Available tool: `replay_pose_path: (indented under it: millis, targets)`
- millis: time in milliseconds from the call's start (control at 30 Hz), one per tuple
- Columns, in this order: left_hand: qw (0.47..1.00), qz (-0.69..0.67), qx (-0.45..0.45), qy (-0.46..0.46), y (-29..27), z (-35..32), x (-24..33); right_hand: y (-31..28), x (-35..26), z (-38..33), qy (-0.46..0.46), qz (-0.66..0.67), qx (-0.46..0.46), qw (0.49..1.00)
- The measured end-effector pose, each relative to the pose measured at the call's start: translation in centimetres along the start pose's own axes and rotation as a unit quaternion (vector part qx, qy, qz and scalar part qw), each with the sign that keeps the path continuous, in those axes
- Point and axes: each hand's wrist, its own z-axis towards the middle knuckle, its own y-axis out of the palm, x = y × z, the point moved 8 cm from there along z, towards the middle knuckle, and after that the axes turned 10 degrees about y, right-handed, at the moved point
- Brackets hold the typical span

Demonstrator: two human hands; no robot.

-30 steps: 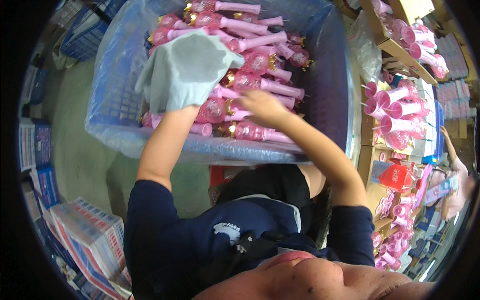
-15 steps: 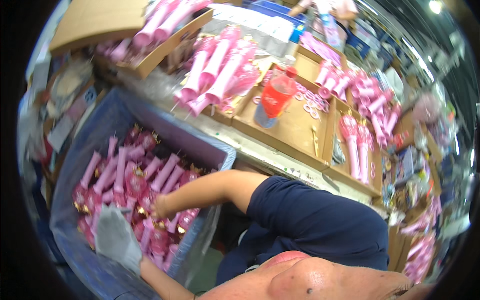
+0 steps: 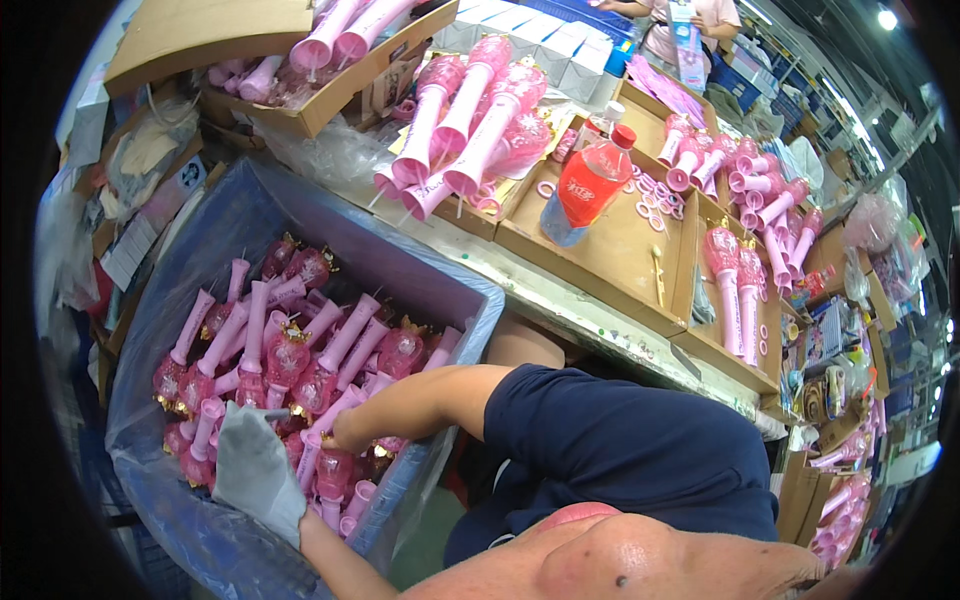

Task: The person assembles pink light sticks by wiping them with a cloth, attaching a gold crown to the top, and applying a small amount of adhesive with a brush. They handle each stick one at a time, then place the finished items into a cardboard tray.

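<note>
Many pink toy wands (image 3: 287, 360), with clear pink heads, gold crown tips and plain handles, lie piled in a large blue plastic-lined tub (image 3: 490, 300). My left hand (image 3: 260, 475), in a grey glove, rests over the near left of the pile; its fingers point into the wands and are mostly hidden. Just to its right, my bare right hand (image 3: 345, 432) reaches in with the fingers curled at the handle of a toy wand (image 3: 320, 428). The fingertips are partly covered by the wands. Thin wires stick out of several handle ends.
Along the tub's far right side runs a workbench (image 3: 590, 325) with cardboard trays (image 3: 600, 285), pink rings (image 3: 655, 200) and a red-labelled bottle (image 3: 590, 185). More wands (image 3: 470, 125) stand at the bench edge. An open carton (image 3: 300, 120) overhangs the tub's far side. Another person (image 3: 720, 20) stands beyond.
The view has shifted, so tub and bench sit differently in the picture. Both hands stay in the tub; a wand handle now shows against my right hand's fingers.
</note>
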Motion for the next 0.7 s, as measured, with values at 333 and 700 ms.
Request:
replay_pose_path:
  millis: [333, 700]
  targets:
    - [0.989, 0.101, 0.009, 0.109, -2.3, 2.0, 6.7, -0.1, -0.6, -0.1, -0.065, -0.024, 0.139, 0.988]
    - [0.915, 0.36, -0.049, 0.175, -0.2, -0.6, -0.1, -9.5, -1.4, -8.3, -0.144, 0.042, 0.164, 0.975]
